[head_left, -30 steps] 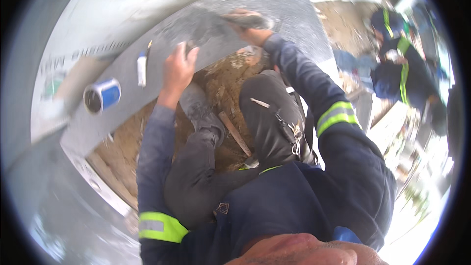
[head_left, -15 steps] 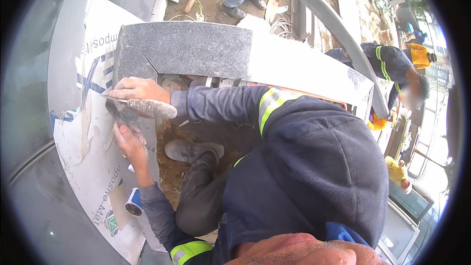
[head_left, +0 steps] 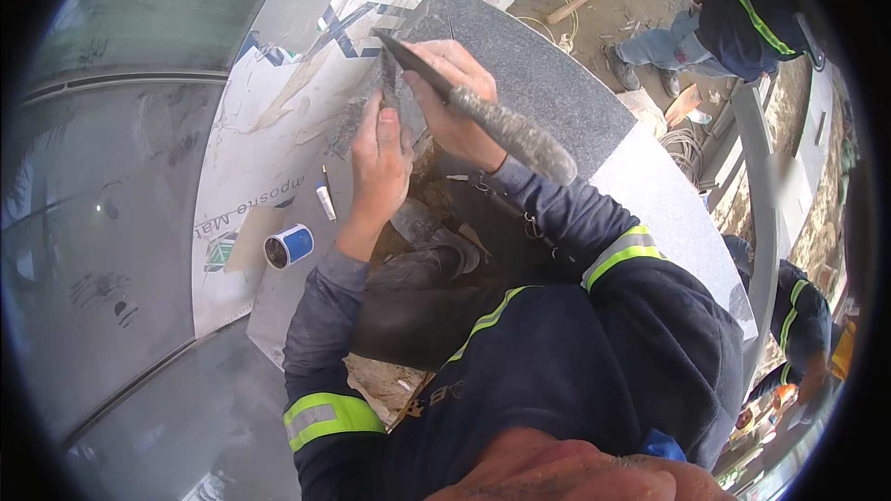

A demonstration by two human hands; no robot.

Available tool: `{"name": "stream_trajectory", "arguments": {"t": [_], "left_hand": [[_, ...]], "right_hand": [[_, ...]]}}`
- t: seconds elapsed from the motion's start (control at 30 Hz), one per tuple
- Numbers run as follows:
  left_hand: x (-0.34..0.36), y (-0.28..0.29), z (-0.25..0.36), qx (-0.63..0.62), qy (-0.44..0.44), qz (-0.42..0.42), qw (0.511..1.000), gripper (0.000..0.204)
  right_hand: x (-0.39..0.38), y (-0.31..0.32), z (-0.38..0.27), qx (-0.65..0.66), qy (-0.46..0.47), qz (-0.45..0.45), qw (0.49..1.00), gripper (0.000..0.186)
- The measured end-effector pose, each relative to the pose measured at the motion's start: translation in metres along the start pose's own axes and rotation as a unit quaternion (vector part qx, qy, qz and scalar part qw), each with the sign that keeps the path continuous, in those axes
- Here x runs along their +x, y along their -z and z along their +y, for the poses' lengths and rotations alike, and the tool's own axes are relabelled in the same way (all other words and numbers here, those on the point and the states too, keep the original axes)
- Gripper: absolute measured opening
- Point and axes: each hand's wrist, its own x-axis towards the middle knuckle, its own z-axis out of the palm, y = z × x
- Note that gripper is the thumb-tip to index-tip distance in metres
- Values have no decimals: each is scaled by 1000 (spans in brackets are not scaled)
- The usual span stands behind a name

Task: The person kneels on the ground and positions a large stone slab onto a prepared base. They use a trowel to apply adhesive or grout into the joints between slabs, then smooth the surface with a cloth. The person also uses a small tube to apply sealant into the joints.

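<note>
My right hand (head_left: 464, 121) is closed around a trowel (head_left: 524, 141) with a thick, dusty handle, its dark blade pointing to the upper left. The fingers of my left hand (head_left: 378, 153) pinch a thin, flat grey piece (head_left: 388, 79), seen nearly edge-on. Its top lies close to the trowel blade, and I cannot tell whether they touch. Both hands are over the corner where the speckled grey stone slab (head_left: 548, 65) meets the printed white sheet (head_left: 255, 130).
A blue-and-white can (head_left: 295, 244) and a small white tube (head_left: 325, 202) are left of my left forearm. A pale slab (head_left: 659, 190) continues the stone to the right. One co-worker (head_left: 742, 19) stands beyond it; another (head_left: 803, 325) bends at the far right, near a long curved grey beam (head_left: 761, 186).
My view has swung, shifting the scene rightward. My left hand has come up, and the flat grey piece has turned from broad side to edge. The trowel now shows its blade at an angle.
</note>
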Motion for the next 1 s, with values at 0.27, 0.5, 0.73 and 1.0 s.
{"name": "stream_trajectory", "arguments": {"t": [0.27,0.5,0.73,1.0], "left_hand": [[-30,-17,8,4,23,6,1000,63],[-20,-27,7,-59,-32,-90,994,63],[6,-2,-11,-58,31,-5,998,46],[46,15,-15,-109,-59,-1,992,42]], "right_hand": [[-2,20,4,25,-123,24,992,32],[6,18,0,-32,-92,10,995,27],[-15,40,20,54,-178,11,983,26],[-20,53,2,135,-362,-66,920,58]]}}
